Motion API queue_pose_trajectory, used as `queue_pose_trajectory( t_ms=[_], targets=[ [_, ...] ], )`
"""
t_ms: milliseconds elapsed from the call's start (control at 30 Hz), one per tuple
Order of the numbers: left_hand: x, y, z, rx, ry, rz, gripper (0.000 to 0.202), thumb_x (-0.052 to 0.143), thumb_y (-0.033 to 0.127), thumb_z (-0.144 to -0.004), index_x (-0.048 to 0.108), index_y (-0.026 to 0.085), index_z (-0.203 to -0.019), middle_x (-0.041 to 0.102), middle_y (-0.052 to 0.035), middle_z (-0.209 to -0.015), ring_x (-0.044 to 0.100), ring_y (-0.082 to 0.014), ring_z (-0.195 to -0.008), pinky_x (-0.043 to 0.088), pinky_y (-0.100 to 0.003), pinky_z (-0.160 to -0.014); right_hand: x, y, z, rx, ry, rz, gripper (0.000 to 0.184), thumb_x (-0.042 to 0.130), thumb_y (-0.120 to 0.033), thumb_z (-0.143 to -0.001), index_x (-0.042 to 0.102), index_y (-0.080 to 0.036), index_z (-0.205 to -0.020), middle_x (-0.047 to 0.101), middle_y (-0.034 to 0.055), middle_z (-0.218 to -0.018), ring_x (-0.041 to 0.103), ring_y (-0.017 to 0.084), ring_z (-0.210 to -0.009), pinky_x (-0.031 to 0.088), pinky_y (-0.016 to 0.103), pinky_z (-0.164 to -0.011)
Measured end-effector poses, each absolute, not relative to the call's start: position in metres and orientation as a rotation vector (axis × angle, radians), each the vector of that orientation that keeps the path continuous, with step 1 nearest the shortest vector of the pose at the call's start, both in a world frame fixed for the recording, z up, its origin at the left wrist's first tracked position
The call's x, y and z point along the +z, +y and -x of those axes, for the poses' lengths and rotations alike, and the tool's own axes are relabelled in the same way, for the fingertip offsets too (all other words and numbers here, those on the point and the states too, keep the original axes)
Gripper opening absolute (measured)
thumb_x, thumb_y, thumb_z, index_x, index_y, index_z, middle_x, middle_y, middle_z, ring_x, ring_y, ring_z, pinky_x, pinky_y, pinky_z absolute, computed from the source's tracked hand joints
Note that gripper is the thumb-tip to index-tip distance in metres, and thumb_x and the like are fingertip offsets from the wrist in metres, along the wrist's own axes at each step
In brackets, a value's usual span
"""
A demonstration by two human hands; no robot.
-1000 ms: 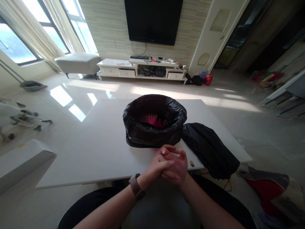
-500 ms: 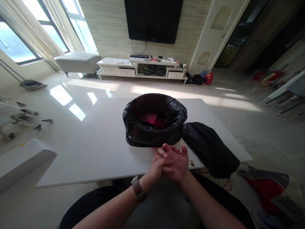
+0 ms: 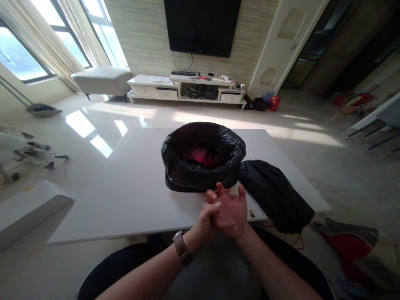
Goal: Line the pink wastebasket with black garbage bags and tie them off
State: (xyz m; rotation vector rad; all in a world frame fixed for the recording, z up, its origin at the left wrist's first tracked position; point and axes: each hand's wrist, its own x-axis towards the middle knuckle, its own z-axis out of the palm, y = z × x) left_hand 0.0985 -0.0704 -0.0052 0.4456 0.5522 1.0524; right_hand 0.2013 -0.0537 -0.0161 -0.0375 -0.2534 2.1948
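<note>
In front of me a bin [image 3: 203,183] lined with a black plastic bag stands on the white table [image 3: 118,200]. Something pink with pale dots [image 3: 200,154] shows inside it. My left hand [image 3: 206,216], with a watch [image 3: 183,249] on its wrist, is closed round the finger side of my right hand. Palm up, my right hand [image 3: 231,210] holds nothing; its thumb and a finger stand apart, and its other fingers are partly covered. Both hands are just this side of the bin. Right of them lies a long black plastic bag [image 3: 276,196].
A small sticker [image 3: 251,213] is on the table near its front edge. On the floor are a white box [image 3: 34,208] at left and a red and grey bag [image 3: 353,250] at right. A TV cabinet [image 3: 187,89] and a grey bench [image 3: 103,79] stand at the back.
My left fingers have shifted on my right hand, uncovering more of the palm. A right finger has lifted and straightened. The bin and the black bag have not moved.
</note>
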Motion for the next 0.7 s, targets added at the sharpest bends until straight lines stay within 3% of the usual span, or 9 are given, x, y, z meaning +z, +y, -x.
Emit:
queue_pose_trajectory(
  t_ms=[167, 267, 333, 467, 567, 633, 700],
  targets=[
    [-0.005, -0.068, -0.104, 1.124, 0.599, -0.465, 0.043, 0.071, 0.028, -0.077, 0.070, 0.015, -0.117, 0.074, -0.0142, -0.118, 0.065, -0.0361, -0.124, 0.063, -0.029, -0.066, -0.015, -0.051, -0.203, 2.157, -0.245, 0.041, 0.066, 0.050, -0.083, -0.085, 0.070, -0.037, -0.128, 0.056, 0.0039, -0.101, 0.047, 0.014, -0.076, 0.029, 0.012, -0.039],
    [0.000, -0.066, -0.100, 1.126, 0.625, -0.598, 0.039, 0.076, 0.024, -0.077, 0.073, 0.019, -0.116, 0.075, -0.0111, -0.120, 0.065, -0.0361, -0.122, 0.064, -0.028, -0.065, -0.023, -0.050, -0.205, 2.109, -0.281, 0.213, 0.063, 0.052, -0.085, -0.082, 0.077, -0.034, -0.110, 0.062, 0.0067, -0.100, 0.043, 0.015, -0.070, 0.026, 0.013, -0.038],
    [0.004, -0.065, -0.097, 1.118, 0.662, -0.691, 0.035, 0.079, 0.026, -0.077, 0.075, 0.018, -0.111, 0.075, -0.0109, -0.116, 0.067, -0.0343, -0.116, 0.064, -0.028, -0.063, -0.028, -0.050, -0.205, 2.090, -0.287, 0.235, 0.060, 0.055, -0.082, -0.083, 0.078, -0.028, -0.092, 0.061, 0.0064, -0.088, 0.039, 0.015, -0.067, 0.021, 0.013, -0.035],
    [0.005, -0.066, -0.095, 1.110, 0.736, -0.756, 0.037, 0.083, 0.030, -0.071, 0.077, 0.016, -0.105, 0.070, -0.0090, -0.098, 0.069, -0.0267, -0.091, 0.062, -0.027, -0.051, -0.027, -0.050, -0.199, 2.085, -0.320, 0.106, 0.044, 0.056, -0.055, -0.095, 0.066, -0.022, -0.067, 0.043, 0.0014, -0.066, 0.031, 0.014, -0.062, 0.015, 0.009, -0.031],
    [0.001, -0.066, -0.097, 1.143, 0.675, -0.586, 0.048, 0.084, 0.037, -0.068, 0.075, 0.019, -0.113, 0.070, -0.0104, -0.112, 0.068, -0.0332, -0.107, 0.064, -0.031, -0.054, -0.016, -0.050, -0.197, 2.112, -0.281, 0.090, 0.026, 0.060, -0.046, -0.091, 0.066, -0.023, -0.081, 0.051, 0.0028, -0.080, 0.035, 0.013, -0.066, 0.017, 0.008, -0.032],
    [-0.001, -0.067, -0.100, 1.156, 0.587, -0.452, 0.053, 0.081, 0.047, -0.073, 0.072, 0.020, -0.118, 0.069, -0.0129, -0.126, 0.064, -0.0381, -0.123, 0.067, -0.040, -0.070, -0.007, -0.050, -0.198, 2.148, -0.235, 0.088, 0.028, 0.063, -0.050, -0.087, 0.068, -0.027, -0.101, 0.057, 0.0045, -0.100, 0.042, 0.014, -0.072, 0.021, 0.009, -0.034],
    [0.000, -0.067, -0.103, 1.129, 0.526, -0.379, 0.053, 0.074, 0.051, -0.078, 0.072, 0.017, -0.119, 0.071, -0.0152, -0.127, 0.063, -0.0386, -0.128, 0.064, -0.048, -0.092, -0.001, -0.051, -0.199, 2.164, -0.199, 0.074, 0.040, 0.064, -0.056, -0.085, 0.067, -0.031, -0.116, 0.056, 0.0041, -0.108, 0.048, 0.014, -0.079, 0.030, 0.011, -0.040]
  ],
)
